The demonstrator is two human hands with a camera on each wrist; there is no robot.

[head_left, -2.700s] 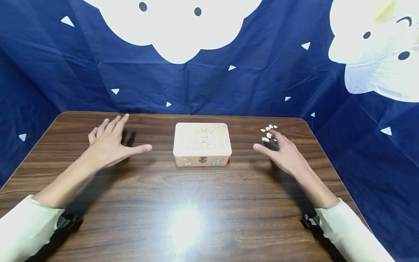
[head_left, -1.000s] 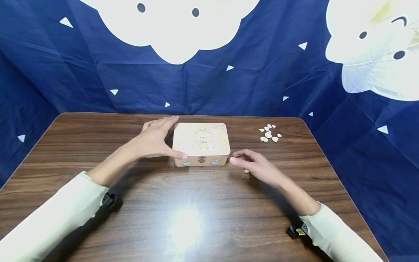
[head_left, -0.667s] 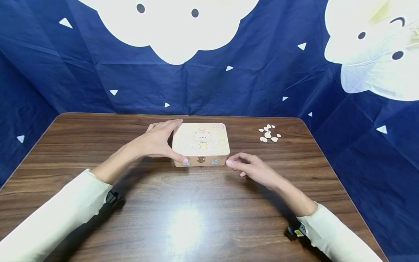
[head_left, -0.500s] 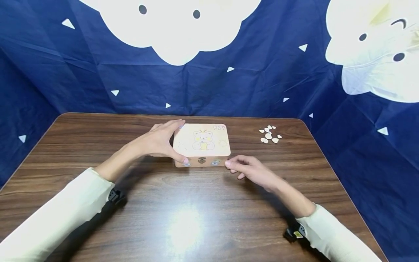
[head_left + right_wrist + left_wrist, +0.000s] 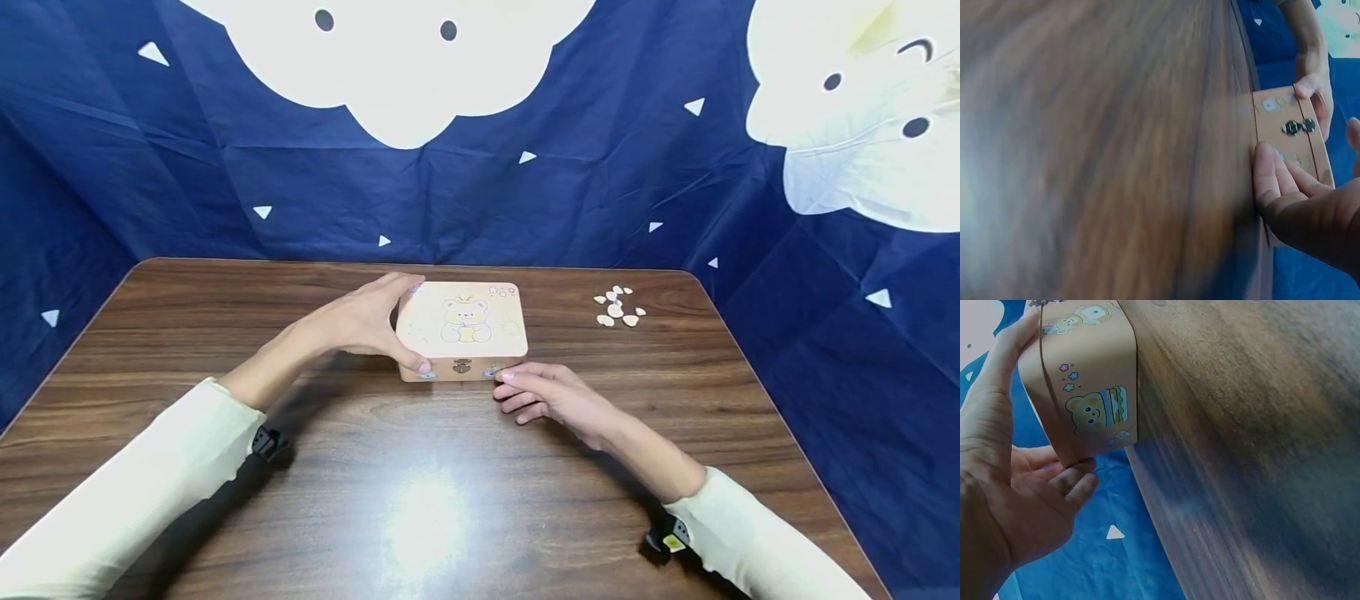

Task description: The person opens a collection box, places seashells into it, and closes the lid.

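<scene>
A lidded box (image 5: pixel 480 337), cream on top with a bear picture, sits on the table with its lid down. A small metal latch (image 5: pixel 462 366) marks the middle of its front face. My left hand (image 5: pixel 363 321) grips the box's left end, thumb on the front and fingers round the back corner. In the left wrist view the box's side (image 5: pixel 1091 369) shows a bear and burger print. My right hand (image 5: pixel 558 396) is at the front right corner, fingers extended along the front face, to the right of the latch. Whether those fingertips touch the box is unclear.
Several small white pieces (image 5: pixel 615 311), some heart-shaped, lie at the back right of the wooden table (image 5: pixel 300 500). A blue cloth (image 5: pixel 337 192) with white cloud shapes hangs behind the table's far edge.
Both hands have come inward from beside the box. The left hand has taken hold of its left end. The right hand has slid left along the front corner. The box stays in place.
</scene>
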